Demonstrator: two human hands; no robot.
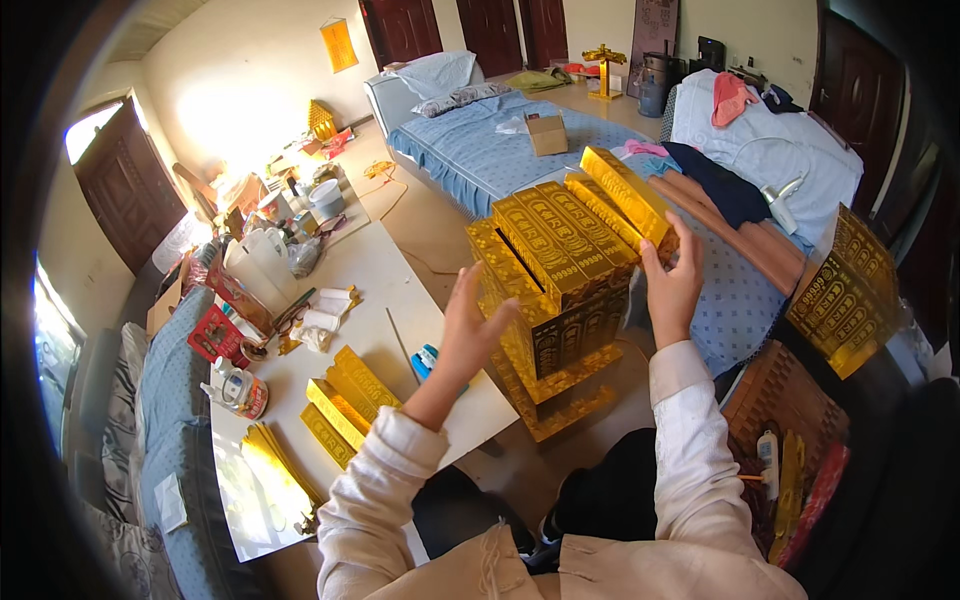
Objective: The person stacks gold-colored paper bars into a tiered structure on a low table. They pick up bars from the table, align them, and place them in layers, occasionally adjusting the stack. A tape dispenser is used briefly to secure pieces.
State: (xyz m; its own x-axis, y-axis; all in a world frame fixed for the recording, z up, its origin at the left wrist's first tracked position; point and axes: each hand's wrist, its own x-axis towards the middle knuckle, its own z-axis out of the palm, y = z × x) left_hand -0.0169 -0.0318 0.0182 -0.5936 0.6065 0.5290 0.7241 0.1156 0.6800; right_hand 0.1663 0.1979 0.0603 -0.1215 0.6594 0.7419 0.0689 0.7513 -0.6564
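Note:
My right hand [671, 281] holds the near end of a long gold foil-paper box [626, 196], tilted above the right side of a tall stack of gold printed paper boxes [577, 337]. On top of the stack several similar bars [555, 236] lie side by side, with a dark gap at their left. My left hand [476, 326] is raised with fingers apart at the left side of the stack; it holds nothing, and whether it touches the stack I cannot tell. More gold paper bars [345, 412] and a bundle of folded gold sheets [277, 465] lie on the white table [397, 277].
On the table are a blue stapler-like tool [426, 360], a clear jar [244, 394], a white jug [262, 266] and paper rolls. Behind the stack stands a bed [465, 142] with an open carton [547, 135]. At right are a woven seat [787, 390] and another gold printed piece [847, 292].

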